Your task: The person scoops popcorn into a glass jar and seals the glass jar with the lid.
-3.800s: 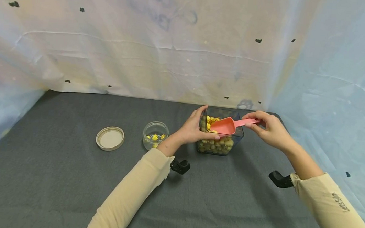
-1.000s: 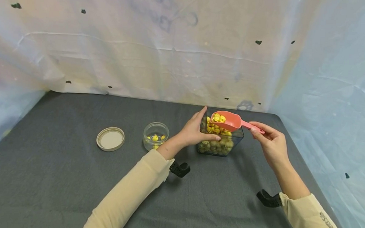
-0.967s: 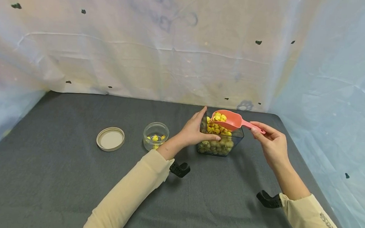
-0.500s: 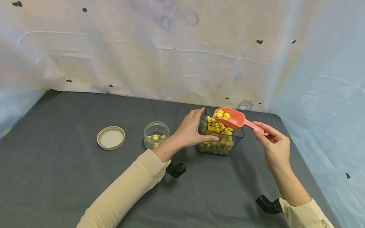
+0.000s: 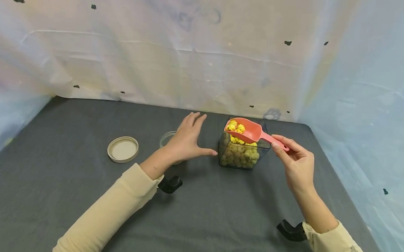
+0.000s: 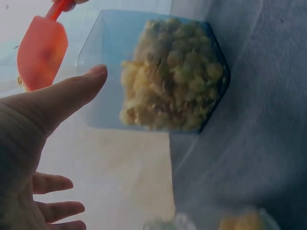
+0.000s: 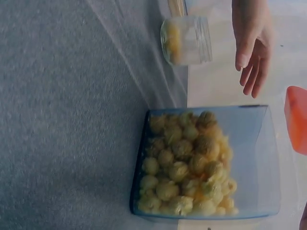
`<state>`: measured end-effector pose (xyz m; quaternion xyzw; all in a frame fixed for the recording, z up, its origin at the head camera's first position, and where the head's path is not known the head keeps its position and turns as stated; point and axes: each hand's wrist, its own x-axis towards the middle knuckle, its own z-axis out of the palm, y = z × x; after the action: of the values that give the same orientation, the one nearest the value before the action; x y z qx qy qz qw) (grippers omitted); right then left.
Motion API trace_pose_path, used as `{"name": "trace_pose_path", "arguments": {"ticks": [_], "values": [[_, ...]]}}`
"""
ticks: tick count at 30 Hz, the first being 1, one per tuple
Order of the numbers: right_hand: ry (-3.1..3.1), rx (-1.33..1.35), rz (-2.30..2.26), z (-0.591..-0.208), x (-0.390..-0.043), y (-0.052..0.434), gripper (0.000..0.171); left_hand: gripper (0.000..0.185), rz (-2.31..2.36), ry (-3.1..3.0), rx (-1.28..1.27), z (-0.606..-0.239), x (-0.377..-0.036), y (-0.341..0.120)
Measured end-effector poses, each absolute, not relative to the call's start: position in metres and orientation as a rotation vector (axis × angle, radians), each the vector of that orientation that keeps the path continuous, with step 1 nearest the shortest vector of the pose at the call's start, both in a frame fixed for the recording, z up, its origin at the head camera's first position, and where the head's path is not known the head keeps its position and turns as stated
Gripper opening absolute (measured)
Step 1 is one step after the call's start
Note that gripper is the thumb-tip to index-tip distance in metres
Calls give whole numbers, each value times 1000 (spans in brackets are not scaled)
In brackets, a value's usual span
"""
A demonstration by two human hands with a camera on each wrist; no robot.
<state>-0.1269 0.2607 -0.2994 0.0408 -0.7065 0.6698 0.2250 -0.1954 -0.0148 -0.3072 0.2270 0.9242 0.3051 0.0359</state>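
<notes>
A clear square container [image 5: 242,157] [image 7: 206,163] [image 6: 163,72] full of small yellow balls stands on the dark grey cloth. Above its rim my right hand [image 5: 279,144] pinches the handle of a pink scoop [image 5: 243,130] [image 6: 42,50] loaded with yellow balls. My left hand [image 5: 192,137] [image 7: 252,43] is off the container, fingers straight and spread, hovering just left of it. It hangs over a small glass jar [image 5: 166,138] [image 7: 187,40] that holds a few yellow balls and is mostly hidden in the head view.
A round beige lid [image 5: 122,149] lies flat on the cloth [image 5: 82,180] left of the jar. Pale sheeting [image 5: 178,56] walls the table at the back and right, close behind the container.
My left hand has let go of the container and moved left over the jar. The loaded scoop has lifted out of the container and shifted slightly left.
</notes>
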Motion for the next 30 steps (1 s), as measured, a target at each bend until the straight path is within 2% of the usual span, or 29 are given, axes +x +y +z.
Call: {"name": "trace_pose_path", "arguments": {"ticks": [15,30], "values": [[-2017,232,1816,-302,-118,242,23,104,928,2844,602,-322,-178,-66],[-1937,323,1765,-318,-114,217,24,102,1076,2759,600,-343,-184,-90]]}}
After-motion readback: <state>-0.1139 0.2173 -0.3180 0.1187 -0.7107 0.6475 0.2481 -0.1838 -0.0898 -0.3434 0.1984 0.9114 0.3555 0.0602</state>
